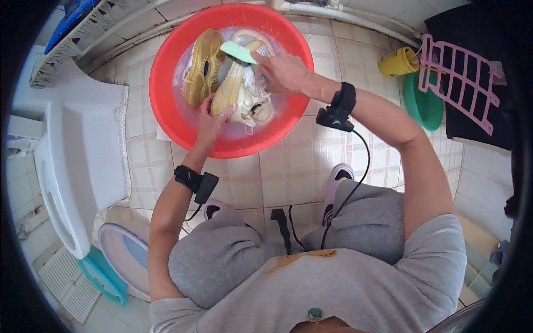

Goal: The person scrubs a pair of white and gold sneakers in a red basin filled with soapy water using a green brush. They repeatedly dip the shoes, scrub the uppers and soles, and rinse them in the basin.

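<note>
Before me stands a round red plastic basin (164, 125) holding cloudy, soapy water and several shoes. My left hand (212, 116) grips the near end of a shoe with a tan sole (227, 93), its sole turned up. A pale green scrub brush (238, 52) is in my right hand (283, 73), its dark bristles against the far end of that sole. Left of it, tan-soled shoes (202, 68) lie in the water. A white shoe with laces (254, 104) sits to the right, partly hidden by my right hand.
A white ceramic fixture (89, 145) borders the left side, with a lilac basin (125, 254) and a teal basin (104, 277) below it. At right are a yellow bucket (393, 62), a green basin (424, 104) and a pink plastic rack (462, 81). White pipes (320, 12) run along the wall.
</note>
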Motion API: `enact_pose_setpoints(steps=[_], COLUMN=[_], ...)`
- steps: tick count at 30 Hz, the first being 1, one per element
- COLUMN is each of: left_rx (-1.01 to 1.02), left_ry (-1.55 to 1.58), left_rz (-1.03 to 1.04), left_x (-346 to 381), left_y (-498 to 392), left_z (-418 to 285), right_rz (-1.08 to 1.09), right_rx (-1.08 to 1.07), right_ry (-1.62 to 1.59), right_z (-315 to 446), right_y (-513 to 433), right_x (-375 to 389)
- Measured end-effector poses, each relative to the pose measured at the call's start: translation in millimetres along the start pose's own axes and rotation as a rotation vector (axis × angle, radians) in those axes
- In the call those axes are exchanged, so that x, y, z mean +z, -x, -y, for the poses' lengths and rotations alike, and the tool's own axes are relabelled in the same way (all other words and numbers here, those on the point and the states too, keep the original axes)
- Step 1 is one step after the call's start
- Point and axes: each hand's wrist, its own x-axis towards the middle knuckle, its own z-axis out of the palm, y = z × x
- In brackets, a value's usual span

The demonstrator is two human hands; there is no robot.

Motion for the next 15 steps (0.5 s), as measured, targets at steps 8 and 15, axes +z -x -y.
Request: enact_pose_setpoints(steps=[8, 15], left_rx=[-0.086, -0.089], left_ry=[0.050, 0.002], left_rz=[-0.011, -0.041], left_x=[-1.0, -4.0], left_y=[0.8, -1.3], left_z=[-5.4, 4.3], right_rz=[-0.180, -0.134], right_rx=[0.011, -0.035], right_ry=[-0.069, 0.067], right_z=[15.8, 28.1], right_y=[22.1, 27.1], right_x=[8.2, -14.1])
